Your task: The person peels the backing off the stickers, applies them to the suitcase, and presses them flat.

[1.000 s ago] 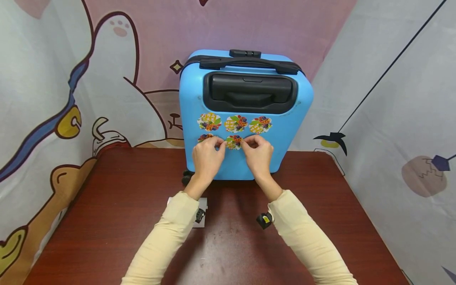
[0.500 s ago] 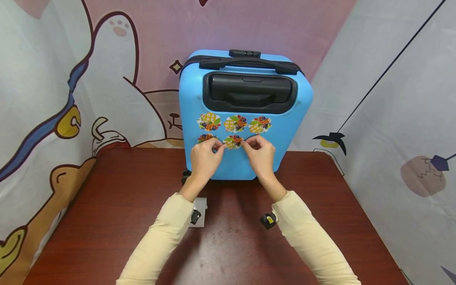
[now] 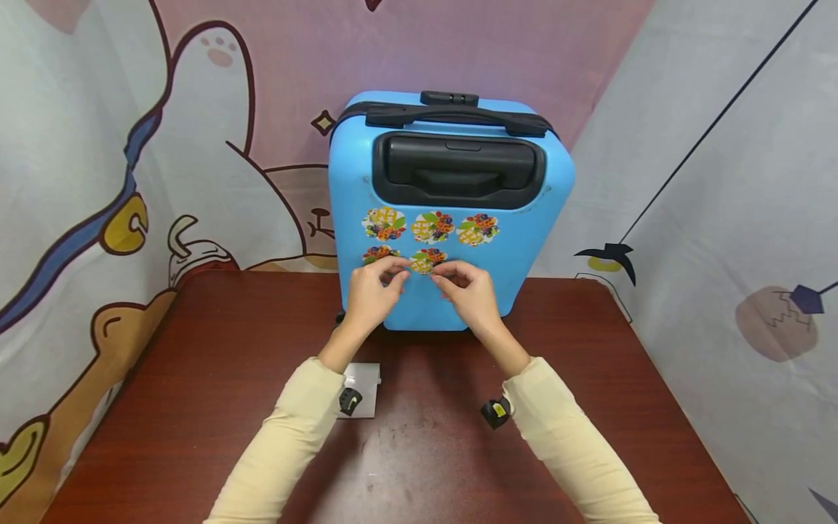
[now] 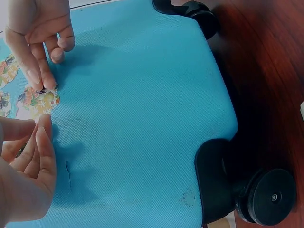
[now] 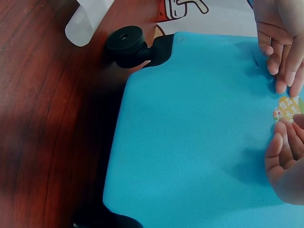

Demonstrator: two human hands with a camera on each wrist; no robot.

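Observation:
A light-blue suitcase (image 3: pixel 435 302) stands upright on the table with its broad face toward me. A round, fruit-patterned sticker (image 3: pixel 428 260) is at the suitcase face, between my two hands. My left hand (image 3: pixel 373 295) pinches its left edge with thumb and forefinger. At the lower right edge, my right hand (image 3: pixel 468 295) pinches it between thumb and fingertips. In the left wrist view the sticker (image 4: pixel 39 102) lies close over the blue surface. Another fruit sticker (image 3: pixel 380 253) is on the suitcase, partly hidden behind my left hand. Three more stickers, among them one (image 3: pixel 433 227), form a row above.
The suitcase has a black recessed handle (image 3: pixel 461 171) and black wheels (image 4: pixel 271 197). A white sheet (image 3: pixel 363 386) lies on the brown table (image 3: pixel 432 466), partly under my left wrist. A cartoon-printed cloth (image 3: pixel 281 80) hangs behind.
My right hand's fingertips have slid down from the sticker's right side to its lower right edge. My left hand has shifted slightly left and down, and more of the white sheet shows.

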